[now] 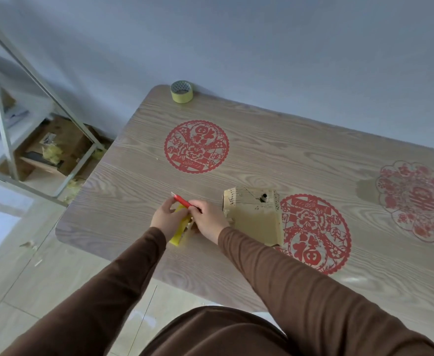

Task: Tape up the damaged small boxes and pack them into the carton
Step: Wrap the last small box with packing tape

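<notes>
Near the lower middle of the frame, at the front left part of the pale wood-grain table [249,150], both hands meet over a small yellow-taped box [178,233]. The left hand [165,219] curls over the box's upper end and holds it down, while the right hand [209,219] grips a slim red utility knife [183,200] in closed fingers, the pale blade tip pointing toward the upper left, just past the left fingers. The box's long axis runs from lower left to upper right, so it lies directly beneath and between the two hands; the knife crosses above its upper end. My guess is that a tape end is about to be cut there, so the blade's closeness to the left fingers is what matters. How much of the box is taped I cannot tell, since the hands hide most of it; the visible face is bright yellow with a ragged pale edge on its right side.

Just right of the right hand lies a flattened tan cardboard carton [255,217], with a torn dark hole near its top, partly covering a red paper-cut decal [316,235]. A yellowish roll of tape [181,91] stands well apart at the table's far corner, upper middle of the frame.
</notes>
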Demonstrator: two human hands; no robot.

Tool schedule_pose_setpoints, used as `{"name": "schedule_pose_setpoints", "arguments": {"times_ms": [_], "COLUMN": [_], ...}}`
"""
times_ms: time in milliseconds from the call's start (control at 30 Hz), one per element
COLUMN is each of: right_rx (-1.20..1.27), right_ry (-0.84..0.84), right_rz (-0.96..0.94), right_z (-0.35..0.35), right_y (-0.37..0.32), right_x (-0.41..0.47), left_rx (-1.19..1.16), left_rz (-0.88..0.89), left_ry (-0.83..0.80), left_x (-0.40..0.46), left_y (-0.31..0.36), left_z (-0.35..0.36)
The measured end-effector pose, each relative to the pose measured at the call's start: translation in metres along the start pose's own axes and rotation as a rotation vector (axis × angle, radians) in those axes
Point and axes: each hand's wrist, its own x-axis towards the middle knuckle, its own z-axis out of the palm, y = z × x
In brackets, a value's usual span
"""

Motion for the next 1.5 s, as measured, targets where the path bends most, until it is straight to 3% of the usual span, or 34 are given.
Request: {"name": "schedule_pose_setpoints", "arguments": {"times_ms": [267,467,733,800,900,1067,1233,1400,1500], "right_rx": [-0.107,-0.362,-0.481,-0.395,-0.032,0.2,0.364,0.53,0.494], "right_ry": [0.118,0.256,0.474,0.499,0.496,0.625,0.371,0.318,0.232], "right_rz": [-0.217,-0.344,-0.302,-0.241,-0.088,0.047,0.043,0.209,0.179], "right_z": [-0.039,-0.068,-0.08,-0.083,-0.094,-0.148,-0.144,-0.128,-0.117], "right_y": [-0.006,-0.005,-0.012,-0.012,-0.013,0.005,0.006,0.012,0.008], "right_x": [-0.021,-0.033,-0.046,-0.045,-0.04,-0.037,-0.056,-0.066,-0.076], "left_rx": [-0.495,-0.503,-0.401,-0.315,-0.167,-0.225,-0.302,-0.208,-0.181], "left_rz": [-0.043,-0.025,0.104,0.15,0.214,0.212,0.224,0.362,0.389], "left_ry": [-0.3,-0.264,-0.177,-0.162,-0.159,-0.126,-0.103,-0.098,-0.077], "left_x": [-0.022,-0.037,-0.047,-0.045,-0.047,-0.053,-0.053,-0.05,-0.048], "left_y": [0.027,0.048,0.077,0.084,0.093,0.079,0.082,0.092,0.096], "left_z": [0.002,0.019,0.032,0.034,0.037,0.035,0.036,0.034,0.034]}}
